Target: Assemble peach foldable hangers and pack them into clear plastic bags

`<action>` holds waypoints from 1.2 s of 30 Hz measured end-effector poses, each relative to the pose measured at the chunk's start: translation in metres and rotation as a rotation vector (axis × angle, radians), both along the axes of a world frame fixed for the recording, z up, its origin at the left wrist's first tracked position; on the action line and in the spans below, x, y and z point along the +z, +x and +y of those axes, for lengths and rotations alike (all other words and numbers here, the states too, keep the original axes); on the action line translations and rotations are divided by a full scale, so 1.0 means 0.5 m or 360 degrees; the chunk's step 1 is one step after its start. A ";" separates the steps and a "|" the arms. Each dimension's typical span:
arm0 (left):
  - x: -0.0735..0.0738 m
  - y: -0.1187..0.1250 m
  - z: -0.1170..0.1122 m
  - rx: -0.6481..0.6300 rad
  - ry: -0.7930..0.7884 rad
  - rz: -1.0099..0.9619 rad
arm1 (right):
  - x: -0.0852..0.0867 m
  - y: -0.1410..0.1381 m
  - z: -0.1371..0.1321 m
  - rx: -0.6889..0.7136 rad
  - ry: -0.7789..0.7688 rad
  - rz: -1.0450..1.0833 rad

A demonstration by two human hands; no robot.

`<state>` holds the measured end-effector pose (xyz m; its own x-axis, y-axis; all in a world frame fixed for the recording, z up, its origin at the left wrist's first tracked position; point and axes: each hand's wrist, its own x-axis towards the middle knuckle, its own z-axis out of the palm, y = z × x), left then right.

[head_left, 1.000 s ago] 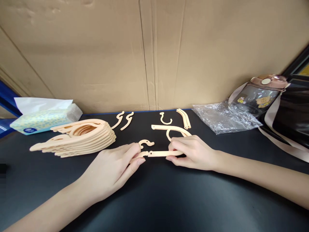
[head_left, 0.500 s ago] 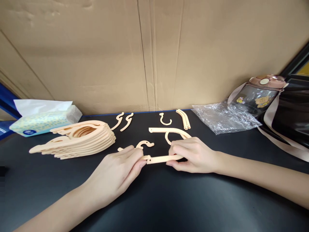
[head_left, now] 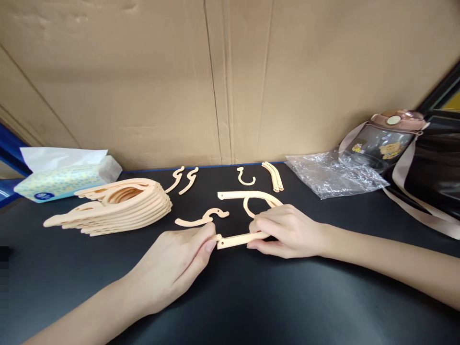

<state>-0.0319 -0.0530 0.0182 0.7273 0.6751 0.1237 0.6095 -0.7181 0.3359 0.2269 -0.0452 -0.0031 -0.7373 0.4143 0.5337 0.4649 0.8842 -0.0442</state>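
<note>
While both hands' fingers [head_left: 210, 238] pinch it, the peach hanger bar [head_left: 235, 239] lies slim and straight.

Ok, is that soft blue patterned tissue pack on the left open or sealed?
Open: a white tissue sheet stands out of the top of the blue patterned tissue pack, which lies on the black table.

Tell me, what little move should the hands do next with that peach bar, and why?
Probably the left hand should let go and pick up the curved hook piece lying just behind it. The right hand pinches the peach bar steady, and the bar's left end sits close to that loose piece.
</note>
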 end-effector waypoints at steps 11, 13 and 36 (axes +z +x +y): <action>-0.009 0.002 0.003 0.0012 0.0061 0.0033 | -0.001 -0.002 -0.001 0.0049 -0.0001 0.0015; -0.013 0.001 0.005 0.0002 0.0100 0.0025 | 0.000 -0.001 -0.001 0.0048 -0.0019 0.0000; -0.045 -0.004 0.019 -0.0180 0.0567 0.0074 | 0.002 -0.006 0.000 0.0060 -0.0219 -0.0056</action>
